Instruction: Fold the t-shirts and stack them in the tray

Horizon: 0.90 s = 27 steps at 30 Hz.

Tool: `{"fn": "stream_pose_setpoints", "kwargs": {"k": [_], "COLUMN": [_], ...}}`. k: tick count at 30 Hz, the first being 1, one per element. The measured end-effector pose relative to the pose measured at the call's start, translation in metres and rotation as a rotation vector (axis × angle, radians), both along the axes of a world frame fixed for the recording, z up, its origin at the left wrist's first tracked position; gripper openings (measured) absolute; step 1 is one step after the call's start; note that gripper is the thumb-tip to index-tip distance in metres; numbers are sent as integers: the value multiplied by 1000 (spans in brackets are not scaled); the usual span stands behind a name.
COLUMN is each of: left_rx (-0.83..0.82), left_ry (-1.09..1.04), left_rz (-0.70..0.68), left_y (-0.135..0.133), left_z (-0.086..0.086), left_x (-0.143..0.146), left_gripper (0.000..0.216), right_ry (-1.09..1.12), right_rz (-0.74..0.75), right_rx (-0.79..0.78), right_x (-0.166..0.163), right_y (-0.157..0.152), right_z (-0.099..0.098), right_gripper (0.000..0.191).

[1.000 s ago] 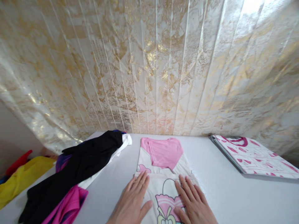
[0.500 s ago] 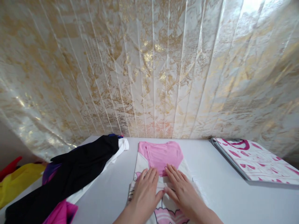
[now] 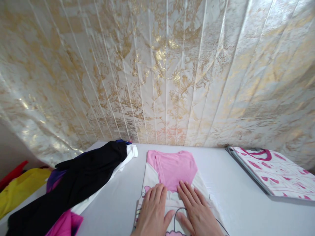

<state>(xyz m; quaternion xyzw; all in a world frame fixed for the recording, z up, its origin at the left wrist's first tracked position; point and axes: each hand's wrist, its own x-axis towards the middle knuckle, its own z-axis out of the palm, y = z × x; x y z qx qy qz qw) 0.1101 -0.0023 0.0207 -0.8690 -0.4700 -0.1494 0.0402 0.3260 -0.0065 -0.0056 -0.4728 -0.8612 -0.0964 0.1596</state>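
Note:
A folded white shirt with pink sleeves and a cartoon print lies flat on the white table in front of me. My left hand rests palm down on its lower left part, fingers stretched out and together. Beside it, my right hand lies flat on the lower right part, fingers spread toward the pink patch. Neither hand grips anything. The two thumbs nearly touch over the print.
A pile of loose clothes lies at the left: a black garment over a white one and a magenta one. Yellow and red cloth sits further left. A stack of folded white-and-pink garments is at the right. A gold-patterned curtain hangs behind.
Both hands slid forward up the shirt toward the pink patch, then drew back slightly. The view shifted a little.

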Motion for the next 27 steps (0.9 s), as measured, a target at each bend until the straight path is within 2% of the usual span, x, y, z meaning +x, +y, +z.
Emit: {"fn": "stream_pose_setpoints", "kwargs": {"k": [4,7,10,12,16,20,24,27], "left_rx": [11,73,179,255,387,421,353,298], "left_ry": [15,35,70,96,126,137,95,8], "left_rz": [-2,0,-37,-58,-55,-35,23,101], "left_y": [-15,-30,-49,-63,-83,-89,-88,-89], "left_z": [4,14,20,18,1,-12,-5,1], "left_x": [-2,-9,-26,-41,-72,-83,-81,-81], "left_gripper": [52,52,55,56,59,61,66,60], "right_ry": [34,113,142,111,29,-5,24,97], "right_rz": [9,5,-18,-34,-48,-55,-40,-32], "right_rx": [-29,-31,17,68,184,202,197,207], "right_x": [1,8,20,28,37,37,41,49], "right_y": [-15,-28,-45,-59,-79,-81,-78,-79], "right_z": [1,14,29,32,21,10,5,7], "right_gripper": [73,69,67,71,81,82,81,76]}}
